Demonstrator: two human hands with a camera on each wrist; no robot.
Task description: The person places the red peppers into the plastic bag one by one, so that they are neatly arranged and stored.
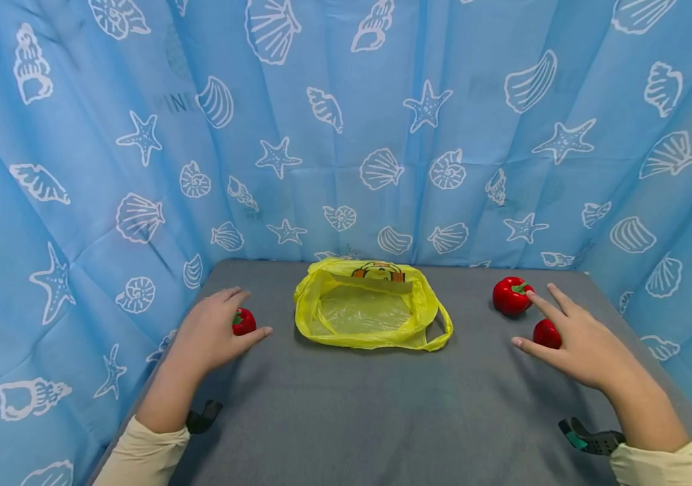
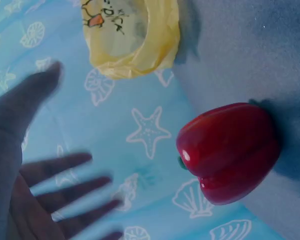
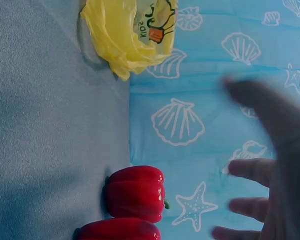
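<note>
My left hand hovers with spread fingers over a red bell pepper at the table's left. In the left wrist view that pepper stands whole on the cloth, its green stem facing up, apart from the fingers. On the other side, my right hand is also spread, above a second red pepper that it partly hides. Just behind it stands a third red pepper with a green stem; the index fingertip overlaps it in the head view. Neither hand holds anything.
Between the hands a yellow plastic bag lies with its mouth open, a handle loop to the right. The grey table ends at a blue shell-print curtain behind and at both sides. Each wrist wears a dark strap.
</note>
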